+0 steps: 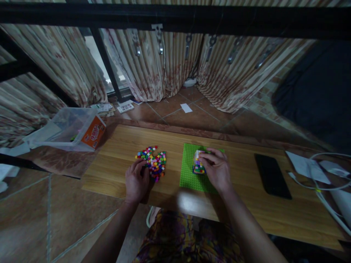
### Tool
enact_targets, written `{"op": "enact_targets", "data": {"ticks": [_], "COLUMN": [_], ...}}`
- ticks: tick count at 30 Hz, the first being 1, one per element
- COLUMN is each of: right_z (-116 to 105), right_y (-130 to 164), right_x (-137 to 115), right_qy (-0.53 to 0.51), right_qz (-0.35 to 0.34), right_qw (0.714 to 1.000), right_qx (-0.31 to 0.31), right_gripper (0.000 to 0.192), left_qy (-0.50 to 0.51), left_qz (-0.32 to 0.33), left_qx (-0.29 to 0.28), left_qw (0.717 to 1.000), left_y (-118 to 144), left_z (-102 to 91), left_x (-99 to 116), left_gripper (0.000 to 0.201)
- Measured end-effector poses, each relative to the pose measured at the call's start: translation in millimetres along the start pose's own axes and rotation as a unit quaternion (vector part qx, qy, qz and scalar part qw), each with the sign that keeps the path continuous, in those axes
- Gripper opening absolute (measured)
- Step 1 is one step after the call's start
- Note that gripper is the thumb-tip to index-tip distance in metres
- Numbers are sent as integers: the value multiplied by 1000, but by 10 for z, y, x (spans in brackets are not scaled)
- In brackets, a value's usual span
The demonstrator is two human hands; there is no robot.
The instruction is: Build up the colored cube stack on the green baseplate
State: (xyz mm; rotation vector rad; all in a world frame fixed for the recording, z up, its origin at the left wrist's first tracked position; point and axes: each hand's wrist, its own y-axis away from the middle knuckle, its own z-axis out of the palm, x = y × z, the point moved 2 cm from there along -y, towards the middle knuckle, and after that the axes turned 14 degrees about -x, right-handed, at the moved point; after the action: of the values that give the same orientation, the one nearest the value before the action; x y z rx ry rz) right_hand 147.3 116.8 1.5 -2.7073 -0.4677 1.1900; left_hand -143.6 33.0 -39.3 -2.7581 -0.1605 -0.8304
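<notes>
On a bright green studded baseplate [188,177] stands a small block built from multicoloured toy bricks [198,167], with pale bricks along its top. My right hand [218,170] reaches over it from the right, thumb and fingers pinched at its upper side on what looks like a small toy brick. To the left lies a loose pile of tiny coloured toy bricks [157,160]. My left hand [137,182] rests at the pile's near left edge, its fingers curled and the thumb close to them. Whatever is between those fingertips is too small to make out.
Baseplate and pile lie on a long wooden table [109,164]. A black phone [272,175] lies at the right, with white cables [315,186] and paper beyond. Left of the table sits a clear plastic bin [63,128] with an orange label. Curtains [170,65] hang behind.
</notes>
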Motion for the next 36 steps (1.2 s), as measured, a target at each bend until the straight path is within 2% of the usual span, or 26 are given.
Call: {"op": "enact_targets", "data": {"ticks": [6,13,18,25,32,34,36], "right_z": [0,-33,7,79,101,67,3], "right_y": [-16,-33,-98,-112,-125,-118,-92], "right_x": [33,172,167,225,259,226,115], "right_qy": [-17,-41,-24,-76,-103,-89,-43], "right_qz": [14,44,58,119,129,123,95], "right_qw": [1000,998,997,988,984,986,994], "right_qx": [-7,-17,-38,-60,-65,-72,-44], "right_gripper": [17,30,37,43,43,43,41], "left_qy": [4,3,4,5,5,6,8], "left_qz": [-4,-7,-12,-17,-11,-12,-15], "left_qx": [-2,-10,-3,-8,-3,-3,-4], "left_qw": [1000,1000,1000,1000,1000,1000,1000], "left_y": [-6,-4,-2,3,4,5,9], "left_z": [-4,-3,4,-5,-2,-1,-2], "left_x": [10,15,7,27,20,21,27], "left_gripper": [21,21,21,21,20,20,20]}}
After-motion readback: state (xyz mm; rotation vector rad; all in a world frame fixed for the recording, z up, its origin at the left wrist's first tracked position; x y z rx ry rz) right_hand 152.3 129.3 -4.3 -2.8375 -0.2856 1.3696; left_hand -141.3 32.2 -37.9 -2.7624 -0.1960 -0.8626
